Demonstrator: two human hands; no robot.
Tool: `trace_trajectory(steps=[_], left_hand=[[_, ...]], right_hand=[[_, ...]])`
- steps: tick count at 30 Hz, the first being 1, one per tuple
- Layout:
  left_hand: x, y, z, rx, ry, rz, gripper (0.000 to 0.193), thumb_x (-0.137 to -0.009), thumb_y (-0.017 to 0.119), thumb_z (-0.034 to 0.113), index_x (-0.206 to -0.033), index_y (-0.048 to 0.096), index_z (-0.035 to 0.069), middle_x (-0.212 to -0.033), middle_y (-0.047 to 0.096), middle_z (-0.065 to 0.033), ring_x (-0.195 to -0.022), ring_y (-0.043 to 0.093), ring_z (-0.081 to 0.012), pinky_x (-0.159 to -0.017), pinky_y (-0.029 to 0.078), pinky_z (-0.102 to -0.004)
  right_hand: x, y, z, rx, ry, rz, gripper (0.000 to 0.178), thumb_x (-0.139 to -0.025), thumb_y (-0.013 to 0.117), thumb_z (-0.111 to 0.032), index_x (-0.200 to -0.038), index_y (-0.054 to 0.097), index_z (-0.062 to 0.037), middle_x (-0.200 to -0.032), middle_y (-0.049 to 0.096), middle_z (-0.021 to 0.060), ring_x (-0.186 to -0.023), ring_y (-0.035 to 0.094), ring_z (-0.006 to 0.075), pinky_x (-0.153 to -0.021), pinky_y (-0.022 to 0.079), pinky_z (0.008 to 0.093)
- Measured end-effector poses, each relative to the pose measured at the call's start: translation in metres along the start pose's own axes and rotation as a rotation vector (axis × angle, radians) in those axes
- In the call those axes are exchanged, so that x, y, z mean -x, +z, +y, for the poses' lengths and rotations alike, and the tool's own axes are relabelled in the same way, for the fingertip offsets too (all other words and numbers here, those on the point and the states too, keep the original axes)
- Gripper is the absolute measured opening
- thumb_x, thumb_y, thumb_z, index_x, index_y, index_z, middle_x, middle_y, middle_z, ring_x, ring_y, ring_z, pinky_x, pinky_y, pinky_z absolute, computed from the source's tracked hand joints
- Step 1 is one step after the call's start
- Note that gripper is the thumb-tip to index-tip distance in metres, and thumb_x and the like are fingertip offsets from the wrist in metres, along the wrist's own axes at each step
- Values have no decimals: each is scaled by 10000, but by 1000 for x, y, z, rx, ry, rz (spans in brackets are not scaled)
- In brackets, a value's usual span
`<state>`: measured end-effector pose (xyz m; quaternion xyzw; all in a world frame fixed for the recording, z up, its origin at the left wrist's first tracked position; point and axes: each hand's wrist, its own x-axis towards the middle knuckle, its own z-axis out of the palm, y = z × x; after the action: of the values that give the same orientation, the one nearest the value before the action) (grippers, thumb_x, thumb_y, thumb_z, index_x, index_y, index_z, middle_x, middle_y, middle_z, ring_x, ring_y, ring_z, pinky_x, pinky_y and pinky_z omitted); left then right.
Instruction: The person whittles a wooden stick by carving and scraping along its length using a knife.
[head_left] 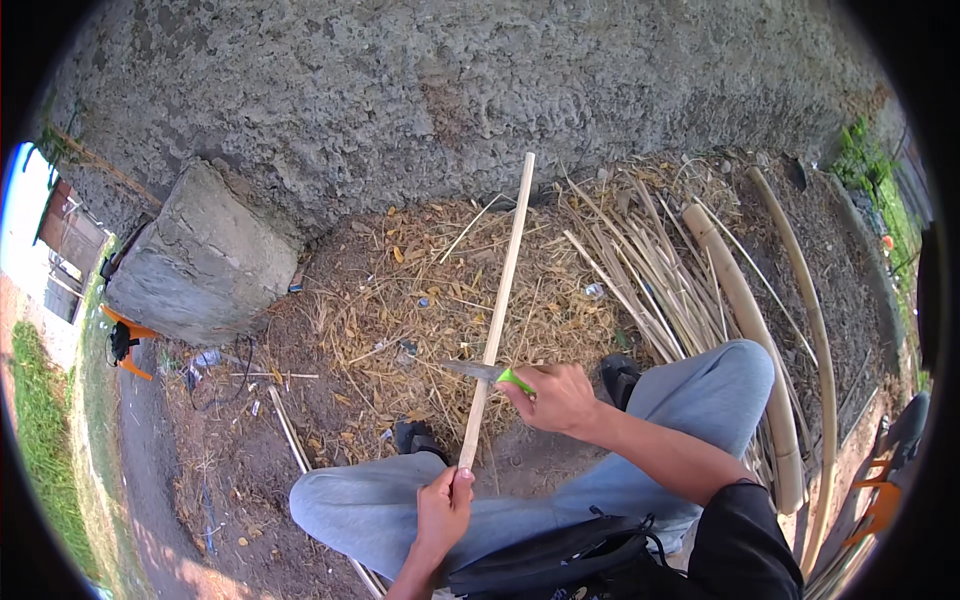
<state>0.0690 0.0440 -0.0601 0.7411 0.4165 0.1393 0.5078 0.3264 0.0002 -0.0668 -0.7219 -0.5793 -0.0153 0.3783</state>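
A long pale strip of split bamboo (508,265) slants up and away from me, its far end in front of the rough wall. My left hand (443,513) is closed round the strip's near end, above my lap. My right hand (556,397) grips a knife by its bright green handle (516,381). The knife's blade (470,369) points left and lies across the strip, a little beyond my left hand. Most of the handle is hidden inside my right fist.
Several thin bamboo strips (650,270) lie heaped at the right, beside thick bamboo poles (745,300) and a long curved one (800,260). A concrete block (215,250) stands at the left against the grey wall (480,90). Dry leaves and shavings (400,290) cover the ground.
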Motion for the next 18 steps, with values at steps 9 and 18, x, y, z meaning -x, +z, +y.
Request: trace_trajectory(steps=[9, 18], left_hand=[[14, -8, 2, -29, 28, 30, 273, -1034, 523, 184, -872, 619, -14, -569, 507, 13, -515, 436, -34, -465, 342, -244], [44, -16, -11, 50, -47, -55, 262, -1033, 522, 171, -859, 600, -7, -567, 486, 23, -506, 416, -27, -457, 330, -232]], right_hand=[[-2, -8, -5, 22, 21, 1, 253, -910, 690, -325, -838, 702, -82, -558, 619, 89, -411, 586, 282, -379, 437, 404], [-20, -23, 36, 102, 178, 45, 329, -954, 617, -381, -855, 705, -80, -546, 625, 105, -383, 581, 284, -361, 437, 430]])
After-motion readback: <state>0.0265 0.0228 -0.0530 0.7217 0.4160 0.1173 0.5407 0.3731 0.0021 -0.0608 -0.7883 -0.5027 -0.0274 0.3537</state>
